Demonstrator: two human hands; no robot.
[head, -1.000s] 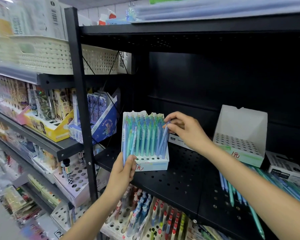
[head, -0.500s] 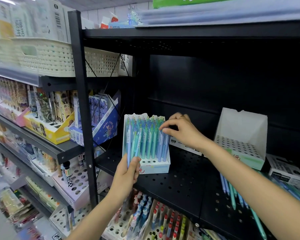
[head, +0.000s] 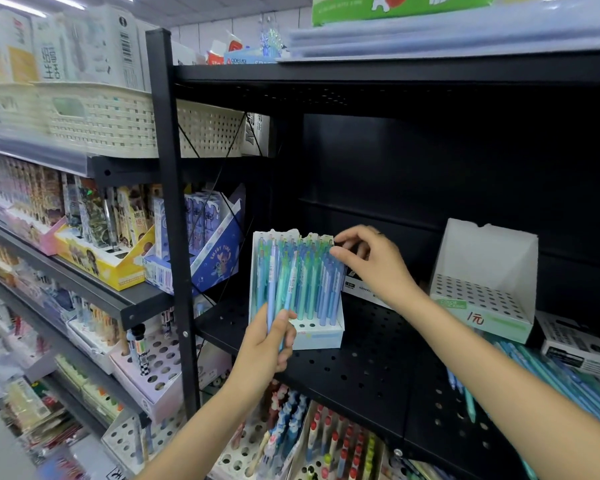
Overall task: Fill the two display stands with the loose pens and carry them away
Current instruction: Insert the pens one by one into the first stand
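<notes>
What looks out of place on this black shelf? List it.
Loose pens lie scattered flat on the shelf at right, below an empty stand. The left stand is nearly full.

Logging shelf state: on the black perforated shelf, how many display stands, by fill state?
Nearly full stand: 1
Empty stand: 1
Total: 2
The left hand holds a few loose pens; the right hand is at the pen tops in the full stand.
</notes>
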